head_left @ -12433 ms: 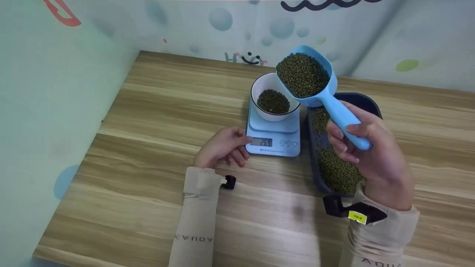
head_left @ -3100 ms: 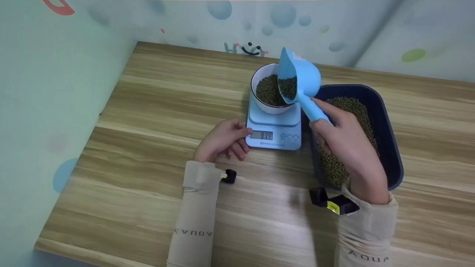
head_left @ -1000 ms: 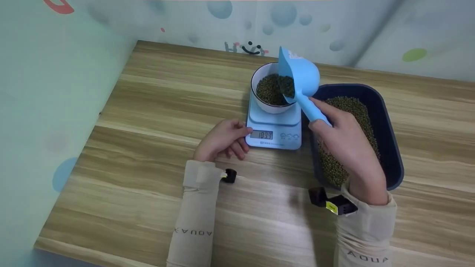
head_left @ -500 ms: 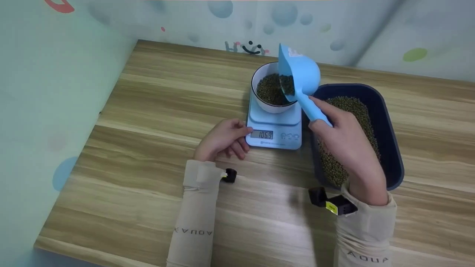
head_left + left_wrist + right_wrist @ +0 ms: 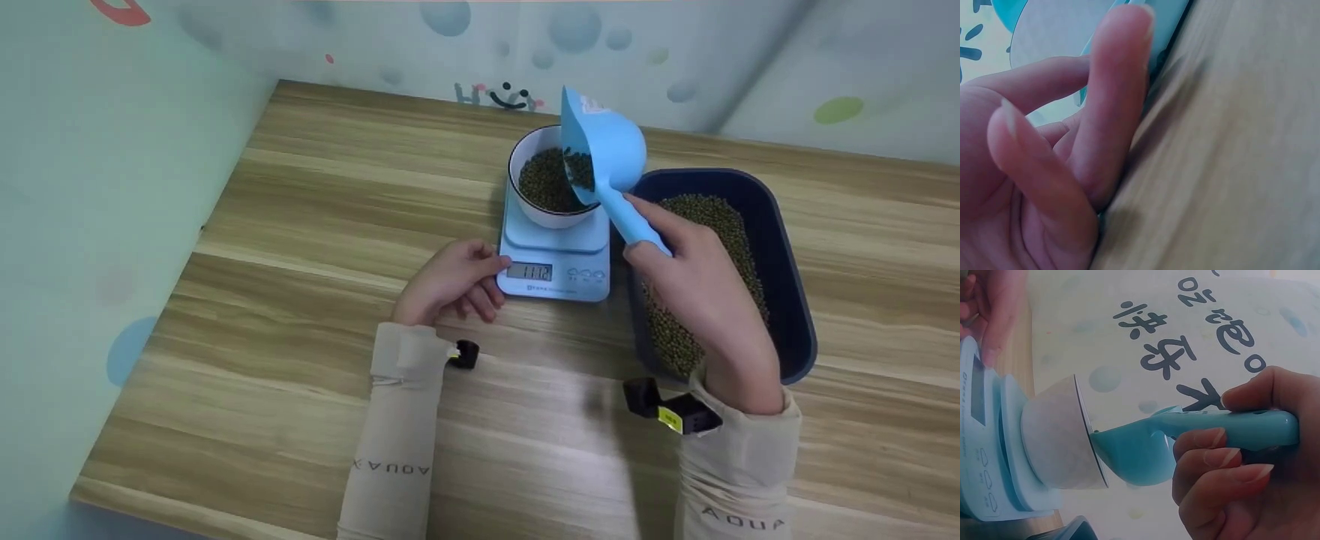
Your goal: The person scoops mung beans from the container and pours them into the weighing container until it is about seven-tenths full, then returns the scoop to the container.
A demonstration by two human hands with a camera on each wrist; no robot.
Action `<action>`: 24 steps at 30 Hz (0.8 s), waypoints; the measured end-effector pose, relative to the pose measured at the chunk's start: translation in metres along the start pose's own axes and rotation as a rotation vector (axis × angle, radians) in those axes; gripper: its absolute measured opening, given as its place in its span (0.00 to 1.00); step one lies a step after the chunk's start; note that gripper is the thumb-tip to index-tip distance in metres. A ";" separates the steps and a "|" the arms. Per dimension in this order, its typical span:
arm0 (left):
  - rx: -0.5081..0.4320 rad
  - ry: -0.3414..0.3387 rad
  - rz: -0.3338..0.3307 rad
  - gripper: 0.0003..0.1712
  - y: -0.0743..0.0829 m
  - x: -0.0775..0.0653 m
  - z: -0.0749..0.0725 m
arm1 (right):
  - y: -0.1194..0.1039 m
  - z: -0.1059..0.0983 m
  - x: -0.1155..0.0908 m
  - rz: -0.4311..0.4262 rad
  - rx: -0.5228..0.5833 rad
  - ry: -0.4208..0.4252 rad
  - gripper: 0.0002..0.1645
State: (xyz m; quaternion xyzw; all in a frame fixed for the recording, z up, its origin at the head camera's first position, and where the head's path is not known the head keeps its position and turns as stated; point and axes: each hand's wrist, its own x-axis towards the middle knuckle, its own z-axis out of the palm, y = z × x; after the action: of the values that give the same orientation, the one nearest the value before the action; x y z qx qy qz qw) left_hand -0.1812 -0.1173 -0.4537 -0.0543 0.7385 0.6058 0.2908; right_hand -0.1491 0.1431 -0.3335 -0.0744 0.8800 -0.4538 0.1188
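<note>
My right hand [image 5: 697,277] grips the handle of a light blue scoop [image 5: 619,150], tilted with its mouth over the right rim of a white bowl [image 5: 555,218]. Small green-brown mung beans [image 5: 546,180] lie in the bowl, and more sit at the scoop's lip. The bowl stands on a light blue kitchen scale [image 5: 555,289], whose display seems to read 117.2. Beside the scale, my left hand [image 5: 454,281] rests on the table with its thumb touching the scale's left edge; its fingers are loosely bent and hold nothing, as the left wrist view shows.
A dark blue tub [image 5: 791,300] of the same beans stands right of the scale, partly under my right hand and forearm. The wooden table [image 5: 300,300] meets a patterned wall [image 5: 360,45] at the back and another at the left.
Earlier, the scoop was held level and full, and the bowl held fewer beans. It has since tipped over the bowl; the reading has climbed from 26.9 to about 117. The left hand stays put.
</note>
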 end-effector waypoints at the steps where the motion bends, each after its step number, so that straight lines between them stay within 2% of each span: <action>1: 0.002 0.000 0.000 0.18 0.000 0.000 0.000 | 0.000 0.000 0.000 -0.001 -0.001 0.001 0.29; 7: -0.018 -0.004 0.018 0.18 0.000 0.002 0.000 | 0.000 0.001 0.000 -0.002 0.027 0.004 0.30; 13: -0.007 -0.005 0.011 0.17 0.003 -0.002 0.001 | 0.000 0.000 0.000 -0.006 0.024 0.004 0.29; 24: 0.007 0.000 0.000 0.18 0.001 -0.001 0.000 | -0.001 0.001 0.000 0.004 0.011 0.003 0.29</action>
State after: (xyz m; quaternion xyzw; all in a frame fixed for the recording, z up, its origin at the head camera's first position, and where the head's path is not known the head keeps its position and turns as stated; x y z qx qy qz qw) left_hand -0.1811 -0.1176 -0.4521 -0.0533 0.7407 0.6033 0.2907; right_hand -0.1488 0.1420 -0.3330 -0.0714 0.8778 -0.4586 0.1188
